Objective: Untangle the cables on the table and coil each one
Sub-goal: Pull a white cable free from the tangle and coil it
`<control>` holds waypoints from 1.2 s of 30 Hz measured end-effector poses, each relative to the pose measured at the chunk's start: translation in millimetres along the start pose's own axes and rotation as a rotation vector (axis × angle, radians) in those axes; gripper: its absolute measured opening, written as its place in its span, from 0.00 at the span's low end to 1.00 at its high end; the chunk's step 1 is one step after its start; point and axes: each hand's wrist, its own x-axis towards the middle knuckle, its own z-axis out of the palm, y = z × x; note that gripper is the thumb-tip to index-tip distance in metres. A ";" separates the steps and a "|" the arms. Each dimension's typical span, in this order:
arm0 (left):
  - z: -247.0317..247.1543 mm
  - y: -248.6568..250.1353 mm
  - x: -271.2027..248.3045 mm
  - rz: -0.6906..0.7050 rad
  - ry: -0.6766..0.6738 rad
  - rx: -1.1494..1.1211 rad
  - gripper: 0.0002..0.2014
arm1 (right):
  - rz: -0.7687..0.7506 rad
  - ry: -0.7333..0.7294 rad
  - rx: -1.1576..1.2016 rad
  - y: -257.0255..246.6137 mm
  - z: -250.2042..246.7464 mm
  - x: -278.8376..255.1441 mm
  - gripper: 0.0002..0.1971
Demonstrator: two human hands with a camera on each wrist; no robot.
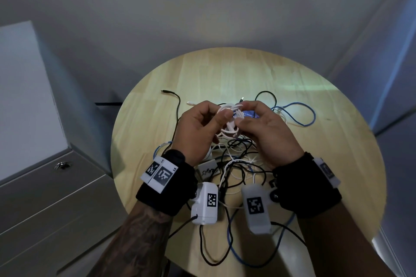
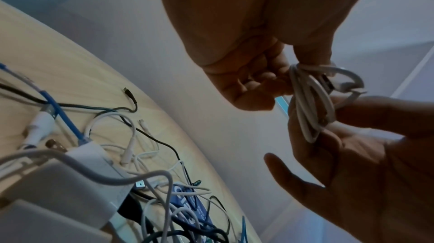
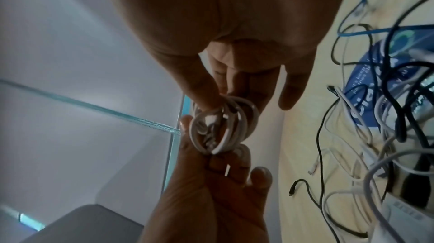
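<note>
A round table (image 1: 236, 69) of pale, smooth wood stands against plain grey walls, a grey cabinet (image 1: 45, 182) beside it. Above the table's middle, the left hand (image 1: 198, 129) and right hand (image 1: 267, 132) are together, both pinching a glossy white coiled cable (image 1: 227, 119). Black, blue and white tangled cables (image 1: 236, 164) sprawl below them.

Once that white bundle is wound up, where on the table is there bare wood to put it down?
Bare wood lies along the round table's far edge, beyond the black cable and the blue cable. The left rim beside the black cable's plug also looks free. The tangle under both hands crowds the middle and near side.
</note>
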 end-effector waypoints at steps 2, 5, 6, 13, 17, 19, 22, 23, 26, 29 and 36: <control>-0.8 1.6 -0.2 -0.013 -0.025 -0.024 0.05 | -0.055 0.029 -0.044 -0.2 2.9 -1.8 0.11; -1.9 1.4 -0.4 -0.041 -0.108 -0.030 0.11 | -0.099 0.123 -0.036 1.2 3.9 -3.4 0.10; -1.8 1.4 -0.3 -0.047 -0.129 -0.027 0.13 | -0.104 0.154 -0.025 1.6 3.0 -2.9 0.10; 0.8 1.1 -1.5 -0.019 -0.112 -0.072 0.15 | -0.053 0.177 0.027 -1.2 -1.9 2.7 0.10; 3.3 -0.1 -2.2 -0.034 -0.095 -0.115 0.12 | -0.049 0.139 0.012 -2.9 -7.4 5.6 0.09; 3.3 -0.7 -2.0 -0.046 -0.072 -0.134 0.13 | -0.059 0.127 -0.020 0.0 -7.7 4.9 0.10; 2.6 -1.5 -2.7 -0.049 -0.073 -0.149 0.14 | -0.050 0.107 -0.029 4.7 -6.8 3.9 0.11; 2.2 -1.8 -2.9 -0.052 -0.075 -0.157 0.14 | -0.046 0.095 -0.021 4.7 -6.8 3.9 0.11; 1.9 -4.1 -2.5 -0.078 -0.062 -0.209 0.14 | -0.082 0.046 -0.091 1.3 -7.1 2.2 0.09; 4.2 -7.0 -0.9 -0.095 -0.009 -0.220 0.11 | -0.140 0.015 -0.263 -2.7 -6.6 -2.6 0.10; 0.8 -4.0 1.2 -0.104 0.019 -0.188 0.10 | -0.063 -0.061 -0.316 1.5 -7.1 0.2 0.12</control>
